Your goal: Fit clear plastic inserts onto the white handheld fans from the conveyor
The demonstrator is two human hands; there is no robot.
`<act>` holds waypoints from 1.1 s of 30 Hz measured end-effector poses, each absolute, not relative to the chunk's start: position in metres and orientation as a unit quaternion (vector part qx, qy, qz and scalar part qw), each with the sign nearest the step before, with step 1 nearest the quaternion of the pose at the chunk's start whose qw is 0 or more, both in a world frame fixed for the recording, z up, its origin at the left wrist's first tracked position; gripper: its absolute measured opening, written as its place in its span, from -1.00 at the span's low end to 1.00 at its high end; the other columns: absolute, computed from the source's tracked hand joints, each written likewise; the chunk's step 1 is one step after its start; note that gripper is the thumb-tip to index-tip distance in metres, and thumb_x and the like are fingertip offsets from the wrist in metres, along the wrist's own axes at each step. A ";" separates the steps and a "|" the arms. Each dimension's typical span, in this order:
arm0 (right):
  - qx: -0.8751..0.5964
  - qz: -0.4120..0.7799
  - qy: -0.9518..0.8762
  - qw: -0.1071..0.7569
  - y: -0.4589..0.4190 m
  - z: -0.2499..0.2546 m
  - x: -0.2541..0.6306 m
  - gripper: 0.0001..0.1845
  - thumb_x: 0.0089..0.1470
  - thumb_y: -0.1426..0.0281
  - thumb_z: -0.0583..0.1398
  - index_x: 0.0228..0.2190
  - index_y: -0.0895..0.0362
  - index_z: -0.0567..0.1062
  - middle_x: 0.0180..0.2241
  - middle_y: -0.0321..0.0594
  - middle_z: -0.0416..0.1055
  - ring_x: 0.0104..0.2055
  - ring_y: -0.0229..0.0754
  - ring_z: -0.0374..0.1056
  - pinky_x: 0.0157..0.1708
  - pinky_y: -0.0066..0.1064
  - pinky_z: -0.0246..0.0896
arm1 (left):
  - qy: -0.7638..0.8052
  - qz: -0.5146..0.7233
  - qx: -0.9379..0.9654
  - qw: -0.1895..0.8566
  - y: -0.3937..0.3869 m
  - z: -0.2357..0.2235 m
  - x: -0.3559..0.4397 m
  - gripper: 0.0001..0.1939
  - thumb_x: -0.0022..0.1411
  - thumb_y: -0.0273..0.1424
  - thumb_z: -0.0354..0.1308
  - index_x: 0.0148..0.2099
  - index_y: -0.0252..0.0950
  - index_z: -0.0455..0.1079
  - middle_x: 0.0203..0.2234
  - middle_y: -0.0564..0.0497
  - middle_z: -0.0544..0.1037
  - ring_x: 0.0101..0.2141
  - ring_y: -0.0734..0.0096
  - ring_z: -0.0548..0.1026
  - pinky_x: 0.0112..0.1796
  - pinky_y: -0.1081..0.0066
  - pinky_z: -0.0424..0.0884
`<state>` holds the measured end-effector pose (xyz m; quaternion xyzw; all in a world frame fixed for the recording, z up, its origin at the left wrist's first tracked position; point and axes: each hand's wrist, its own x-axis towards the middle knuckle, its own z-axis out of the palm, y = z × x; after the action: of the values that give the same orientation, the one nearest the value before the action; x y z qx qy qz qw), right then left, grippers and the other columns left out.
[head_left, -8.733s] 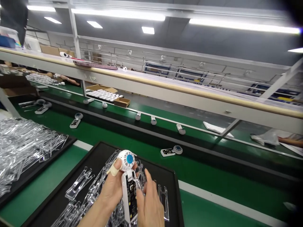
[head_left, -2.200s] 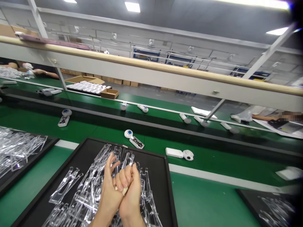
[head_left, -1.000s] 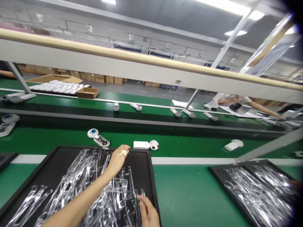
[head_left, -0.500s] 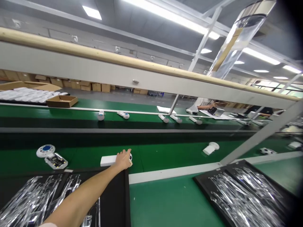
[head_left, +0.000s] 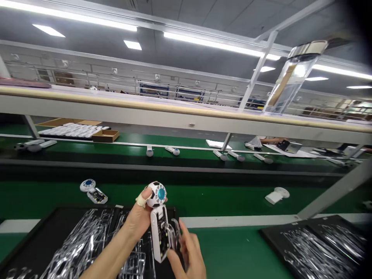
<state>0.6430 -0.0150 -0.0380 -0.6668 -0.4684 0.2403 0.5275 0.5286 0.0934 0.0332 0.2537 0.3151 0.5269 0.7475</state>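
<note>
My left hand (head_left: 139, 219) grips a white handheld device (head_left: 158, 242) with an exposed circuit board on its body. Its round head (head_left: 156, 195) has a black-and-white football pattern and a blue centre. A bandage wraps one finger of that hand. My right hand (head_left: 188, 255) is at the device's lower part, its fingers on a clear plastic holder (head_left: 174, 234) pressed beside the circuit board. Below both hands lies a black tray (head_left: 87, 208) heaped with similar clear holders (head_left: 78, 244).
A similar device (head_left: 93, 194) lies on the green belt to the left. A white device (head_left: 276, 195) lies to the right, above a second black tray (head_left: 312, 244) of clear holders. A grey-white shelf rail (head_left: 186, 116) crosses above, and a co-worker's arm (head_left: 273, 140) is far right.
My left hand has taken the white device and football-patterned head from the belt and brought them back over the tray. My right hand has come into view with a clear holder.
</note>
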 end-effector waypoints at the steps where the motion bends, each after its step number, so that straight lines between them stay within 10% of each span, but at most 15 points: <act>1: -0.662 0.205 -0.490 0.529 -0.012 -0.031 0.631 -0.37 0.00 -0.06 0.07 0.07 -0.09 0.29 -0.33 -0.19 0.29 -0.43 -0.11 0.31 -0.49 -0.33 0.26 | 0.313 0.524 0.212 0.763 0.084 0.036 0.522 -0.53 -0.01 -0.12 0.19 -0.11 -0.32 0.35 -0.41 -0.05 0.54 -0.36 0.26 0.51 -0.24 0.28 0.40; 13: -0.673 0.155 -0.545 0.475 -0.039 -0.016 0.551 -0.41 0.16 0.03 -0.10 0.20 -0.20 -0.02 -0.02 -0.18 0.33 -0.16 0.05 0.39 -0.42 -0.27 0.33 | 0.279 0.547 0.138 0.777 0.038 0.073 0.469 -0.54 0.06 -0.18 0.14 -0.03 -0.32 0.34 -0.39 -0.09 0.56 -0.31 0.16 0.53 -0.19 0.16 0.43; 26: -0.677 0.216 -0.483 0.512 -0.051 -0.013 0.590 -0.45 0.13 -0.02 -0.10 0.06 -0.10 0.28 -0.26 -0.18 0.36 -0.26 -0.10 0.34 -0.35 -0.36 0.25 | 0.444 0.423 0.375 0.695 -0.010 0.031 0.481 -0.45 -0.05 -0.03 0.22 -0.10 -0.31 0.43 -0.22 -0.15 0.56 -0.16 0.07 0.48 -0.15 0.22 0.34; 33: -0.688 0.286 -0.290 0.601 -0.032 -0.023 0.599 -0.35 -0.01 -0.19 -0.15 -0.73 0.06 0.24 -0.71 -0.26 0.24 -0.60 -0.19 0.19 -0.51 -0.36 0.13 | 0.462 0.509 0.371 0.624 -0.023 0.010 0.505 -0.46 -0.19 -0.01 0.29 -0.23 -0.30 0.44 -0.34 -0.13 0.60 -0.24 0.06 0.53 -0.14 0.19 0.41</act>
<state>0.5988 -0.0324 -0.0226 -0.6881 -0.2898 0.2858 0.6007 0.5052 -0.0225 0.0103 0.3713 0.4624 0.5086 0.6242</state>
